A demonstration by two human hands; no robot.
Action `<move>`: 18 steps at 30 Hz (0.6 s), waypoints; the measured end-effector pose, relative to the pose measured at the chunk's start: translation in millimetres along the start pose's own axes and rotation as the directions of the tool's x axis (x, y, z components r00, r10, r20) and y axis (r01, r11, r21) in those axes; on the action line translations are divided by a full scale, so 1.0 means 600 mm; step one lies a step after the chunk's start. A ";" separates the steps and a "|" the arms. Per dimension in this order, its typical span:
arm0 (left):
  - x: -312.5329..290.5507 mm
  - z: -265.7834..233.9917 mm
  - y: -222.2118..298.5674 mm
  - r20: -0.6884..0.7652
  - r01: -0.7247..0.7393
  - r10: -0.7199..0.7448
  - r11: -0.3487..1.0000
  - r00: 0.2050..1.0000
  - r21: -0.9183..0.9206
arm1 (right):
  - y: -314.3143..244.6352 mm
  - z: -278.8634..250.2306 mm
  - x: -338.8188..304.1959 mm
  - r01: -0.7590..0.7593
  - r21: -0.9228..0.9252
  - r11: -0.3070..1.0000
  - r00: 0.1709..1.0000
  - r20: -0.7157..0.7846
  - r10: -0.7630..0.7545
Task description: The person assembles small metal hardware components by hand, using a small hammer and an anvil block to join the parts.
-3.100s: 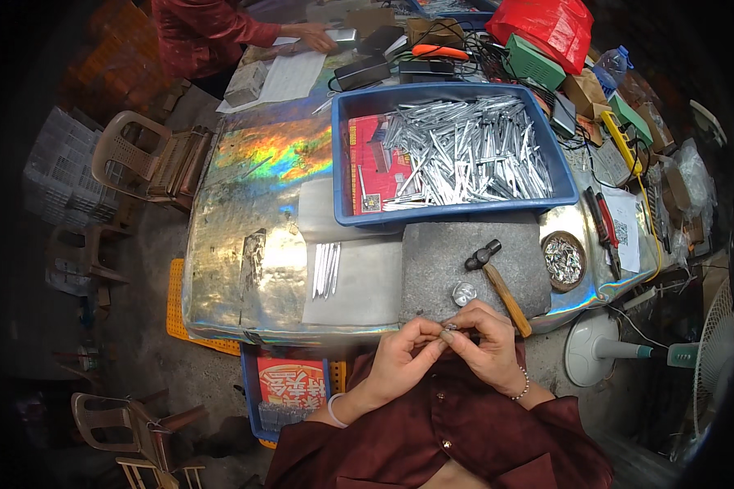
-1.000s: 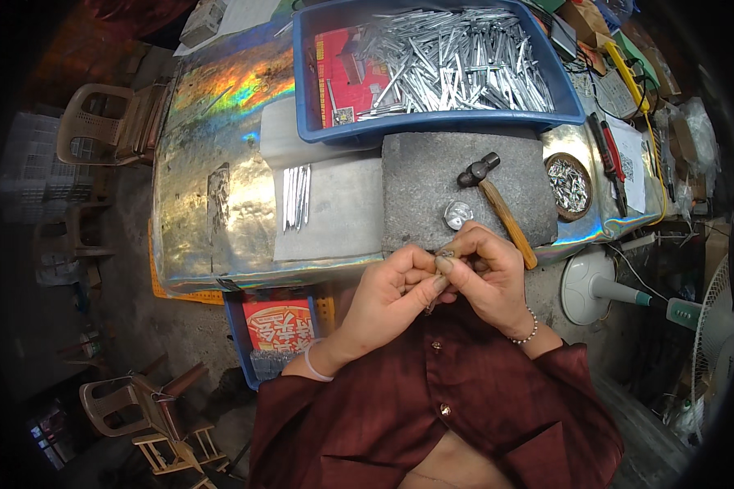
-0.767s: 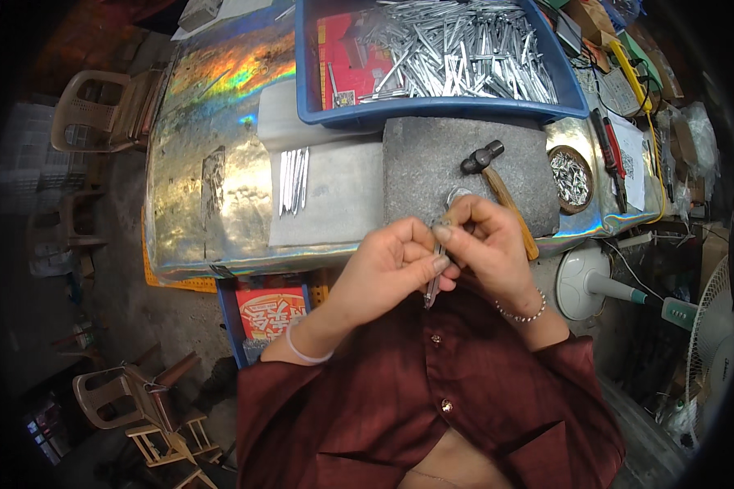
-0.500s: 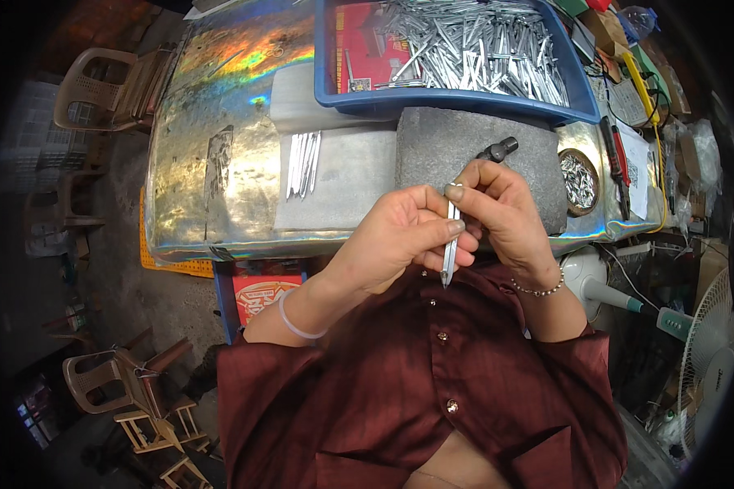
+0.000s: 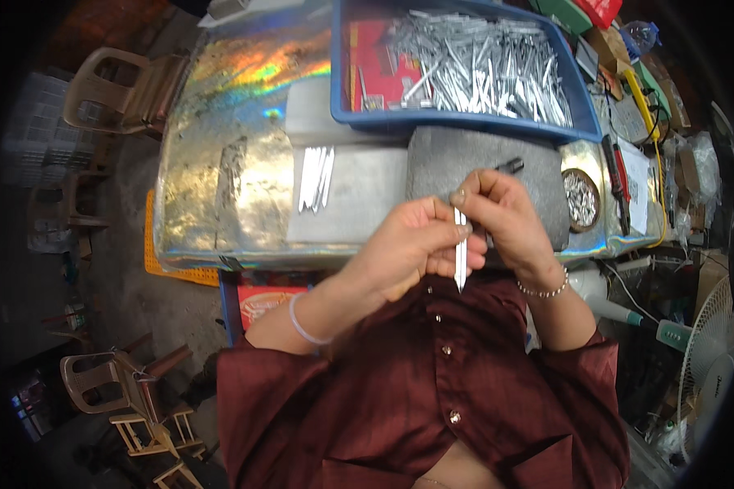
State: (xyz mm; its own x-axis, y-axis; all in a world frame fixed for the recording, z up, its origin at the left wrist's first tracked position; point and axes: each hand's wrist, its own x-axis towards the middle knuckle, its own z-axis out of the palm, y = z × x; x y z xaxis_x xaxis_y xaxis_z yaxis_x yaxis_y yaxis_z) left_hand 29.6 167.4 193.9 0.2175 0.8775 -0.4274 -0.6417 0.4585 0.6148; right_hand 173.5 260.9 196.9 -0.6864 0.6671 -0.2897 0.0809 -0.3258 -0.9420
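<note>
Both my hands meet over the table's front edge, around a slim silver metal strip with a pointed end (image 5: 461,265). My left hand (image 5: 416,244) pinches it between thumb and fingers, its point toward my chest. At its upper end, my right hand (image 5: 501,212) has thumb and forefinger closed; whether a small part is between them is hidden. Beyond my hands sits a dark grey block (image 5: 440,163), with a hammer (image 5: 510,165) on it, partly behind my right hand. Several similar silver strips (image 5: 316,179) lie side by side on a grey sheet (image 5: 359,212) to the left.
A blue tray (image 5: 465,124) heaped with silver strips stands at the back. Right of the block are a round bowl of small metal parts (image 5: 581,200), red-handled pliers (image 5: 620,183) and a yellow power strip (image 5: 640,102). A fan (image 5: 705,367) stands at lower right.
The view has shifted slightly, so the table sits lower and further right. Both hands keep their hold around the strip, which now hangs more upright.
</note>
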 end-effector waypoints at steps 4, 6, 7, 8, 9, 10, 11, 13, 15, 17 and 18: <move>-0.007 -0.003 -0.024 0.030 -0.063 0.062 0.998 0.998 0.022 | 0.022 0.001 -0.013 0.096 -0.101 0.990 0.993 -0.056 -0.102; -0.013 0.005 -0.032 0.034 -0.108 0.106 0.993 0.994 0.055 | 0.001 0.012 -0.032 0.040 -0.070 0.997 0.997 -0.065 -0.045; -0.015 0.007 -0.035 0.014 -0.120 0.120 0.990 0.993 0.077 | -0.002 0.016 -0.035 0.024 -0.036 0.999 0.998 -0.058 -0.026; -0.023 0.011 -0.039 0.008 -0.151 0.151 0.984 0.989 0.095 | -0.004 0.023 -0.041 0.043 -0.013 0.999 0.998 -0.046 -0.044; -0.022 0.009 -0.041 -0.005 -0.136 0.138 0.982 0.990 0.128 | -0.001 0.024 -0.043 0.058 0.007 0.998 0.997 -0.043 -0.057; -0.021 0.007 -0.047 0.012 -0.156 0.155 0.980 0.988 0.124 | 0.013 0.019 -0.044 0.081 -0.027 0.996 0.996 -0.040 -0.082; -0.023 0.005 -0.052 0.022 -0.176 0.174 0.977 0.984 0.119 | 0.014 0.021 -0.046 0.093 0.000 0.996 0.995 -0.031 -0.093; -0.021 -0.003 -0.057 0.066 -0.194 0.188 0.974 0.980 0.114 | 0.019 0.022 -0.047 0.175 -0.025 0.984 0.984 -0.018 -0.176; -0.023 -0.008 -0.056 0.101 -0.208 0.198 0.972 0.975 0.105 | 0.015 0.029 -0.048 0.175 -0.016 0.985 0.984 -0.024 -0.175; -0.023 -0.013 -0.054 0.097 -0.230 0.219 0.964 0.971 0.132 | 0.013 0.034 -0.045 0.164 -0.008 0.987 0.986 -0.032 -0.164; -0.023 -0.015 -0.052 0.097 -0.231 0.220 0.966 0.971 0.117 | 0.013 0.036 -0.043 0.165 -0.013 0.986 0.986 -0.034 -0.165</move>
State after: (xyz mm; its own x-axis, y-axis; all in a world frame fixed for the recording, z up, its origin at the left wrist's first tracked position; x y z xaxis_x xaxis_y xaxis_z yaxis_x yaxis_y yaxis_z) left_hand 39.9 139.5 174.7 0.1413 0.9662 -0.2154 -0.5842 0.2571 0.7698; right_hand 176.2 226.9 200.7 -0.6657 0.7339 -0.1354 -0.0239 -0.2023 -0.9790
